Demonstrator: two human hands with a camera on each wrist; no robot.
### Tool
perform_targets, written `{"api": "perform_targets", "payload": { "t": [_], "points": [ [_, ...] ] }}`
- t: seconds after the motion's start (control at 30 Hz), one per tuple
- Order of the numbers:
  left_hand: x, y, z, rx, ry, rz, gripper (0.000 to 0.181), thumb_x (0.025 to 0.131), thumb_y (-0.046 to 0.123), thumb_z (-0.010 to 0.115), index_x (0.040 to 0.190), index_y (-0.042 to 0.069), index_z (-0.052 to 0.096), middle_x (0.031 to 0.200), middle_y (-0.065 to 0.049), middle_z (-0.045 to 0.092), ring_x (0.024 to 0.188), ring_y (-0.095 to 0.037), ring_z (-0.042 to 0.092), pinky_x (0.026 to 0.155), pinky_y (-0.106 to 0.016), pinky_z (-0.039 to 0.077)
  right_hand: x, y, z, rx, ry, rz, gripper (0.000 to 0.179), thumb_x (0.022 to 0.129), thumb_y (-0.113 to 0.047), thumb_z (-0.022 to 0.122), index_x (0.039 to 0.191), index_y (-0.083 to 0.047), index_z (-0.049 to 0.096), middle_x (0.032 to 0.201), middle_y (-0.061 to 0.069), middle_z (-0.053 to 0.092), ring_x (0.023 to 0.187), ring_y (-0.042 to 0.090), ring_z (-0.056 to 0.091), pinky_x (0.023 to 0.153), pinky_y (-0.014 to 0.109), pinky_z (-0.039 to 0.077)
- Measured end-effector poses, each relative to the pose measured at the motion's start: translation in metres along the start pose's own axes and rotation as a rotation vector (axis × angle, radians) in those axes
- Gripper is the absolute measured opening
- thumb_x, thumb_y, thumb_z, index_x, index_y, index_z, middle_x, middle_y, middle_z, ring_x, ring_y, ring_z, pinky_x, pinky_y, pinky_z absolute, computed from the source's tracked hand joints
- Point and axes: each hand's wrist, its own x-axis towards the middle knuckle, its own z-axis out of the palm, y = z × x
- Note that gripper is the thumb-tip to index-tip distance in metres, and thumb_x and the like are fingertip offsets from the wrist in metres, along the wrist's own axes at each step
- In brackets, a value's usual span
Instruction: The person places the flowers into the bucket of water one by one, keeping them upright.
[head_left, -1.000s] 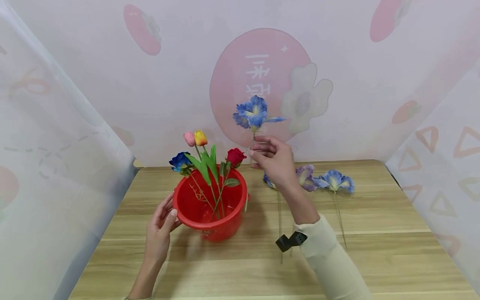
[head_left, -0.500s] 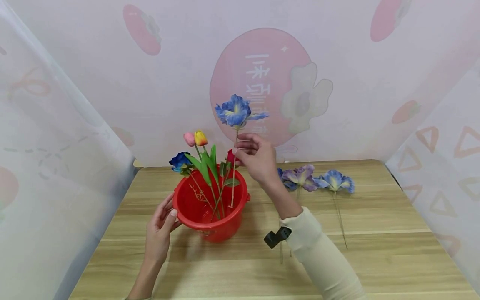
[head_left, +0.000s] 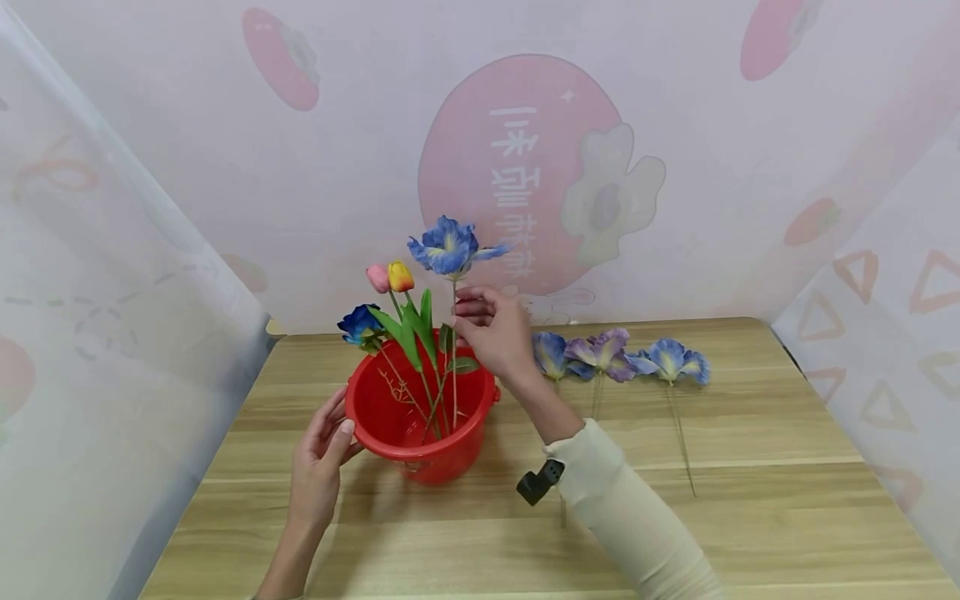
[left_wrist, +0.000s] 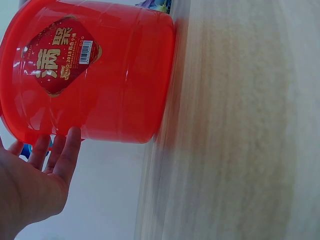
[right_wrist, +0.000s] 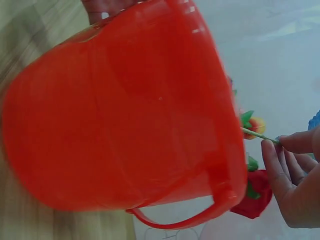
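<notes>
A red plastic bucket stands on the table, holding several artificial flowers. In the head view, my right hand pinches the stem of a blue artificial iris, whose lower end is inside the bucket. The right wrist view shows thumb and fingertips on that stem, just above the rim. My left hand touches the bucket's left side near the rim, its fingers fairly straight against the wall. Inside stand a pink tulip, a yellow tulip and a blue flower. My right hand mostly hides the red rose.
Right of the bucket, a blue iris, a purple iris and another blue iris lie on the wooden table, stems toward me. A printed white backdrop encloses the back and sides.
My right hand has carried the blue iris left over the bucket, then lowered it so its stem end is inside. The left hand has stayed at the bucket's side.
</notes>
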Motion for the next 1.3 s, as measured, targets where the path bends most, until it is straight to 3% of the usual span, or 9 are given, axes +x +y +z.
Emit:
{"api": "perform_targets", "payload": {
  "t": [0.13,0.5,0.77,0.9,1.17,1.3],
  "points": [
    [0.000,0.000,0.000,-0.002,0.000,-0.001,0.049,0.113,0.017,0.055,0.161,0.015,0.049,0.150,0.000,0.062,0.126,-0.009,0.070,0.090,-0.023,0.064,0.000,0.006,0.003,-0.011,0.010,0.026,0.032,0.096,0.001,0.077,0.127,-0.004,0.074,0.115,0.022,0.076,0.089,0.026,0.077,0.083,0.059,0.066],
    [-0.001,0.001,0.000,0.002,-0.002,-0.011,0.049,0.113,0.019,0.055,0.161,0.016,0.049,0.151,0.000,0.062,0.126,-0.008,0.069,0.090,-0.023,0.064,-0.003,0.022,0.011,-0.105,-0.023,0.011,0.034,0.096,-0.002,0.078,0.129,-0.006,0.074,0.113,0.016,0.078,0.094,0.025,0.079,0.080,0.053,0.068],
    [-0.001,0.001,0.001,0.000,0.000,-0.005,0.048,0.113,0.018,0.055,0.161,0.016,0.049,0.153,-0.003,0.061,0.126,-0.008,0.070,0.090,-0.023,0.064,-0.004,0.027,0.016,-0.181,-0.013,0.011,0.030,0.095,-0.002,0.079,0.125,-0.008,0.077,0.103,0.014,0.081,0.086,0.031,0.081,0.066,0.037,0.068],
    [0.000,0.001,0.000,-0.007,0.000,-0.001,0.048,0.113,0.017,0.055,0.161,0.016,0.049,0.151,0.000,0.062,0.125,-0.009,0.070,0.090,-0.023,0.064,-0.004,0.027,0.017,-0.263,-0.026,0.028,0.031,0.096,-0.006,0.077,0.127,-0.009,0.077,0.099,0.010,0.081,0.075,0.023,0.080,0.062,0.029,0.066],
    [0.000,0.001,0.000,-0.010,-0.002,-0.001,0.049,0.113,0.017,0.054,0.161,0.015,0.049,0.150,0.003,0.063,0.125,-0.007,0.070,0.090,-0.023,0.064,-0.003,0.025,0.021,-0.373,-0.043,0.028,0.033,0.096,-0.009,0.077,0.129,-0.011,0.076,0.099,0.008,0.082,0.068,0.022,0.078,0.061,0.029,0.064],
    [0.000,0.001,0.000,-0.006,0.002,-0.014,0.049,0.113,0.018,0.055,0.162,0.016,0.048,0.150,0.002,0.062,0.124,-0.006,0.070,0.090,-0.023,0.064,-0.003,0.024,0.020,-0.391,-0.060,0.037,0.034,0.096,-0.011,0.079,0.130,-0.011,0.075,0.103,0.007,0.082,0.075,0.018,0.079,0.066,0.030,0.066]
  ]
}}
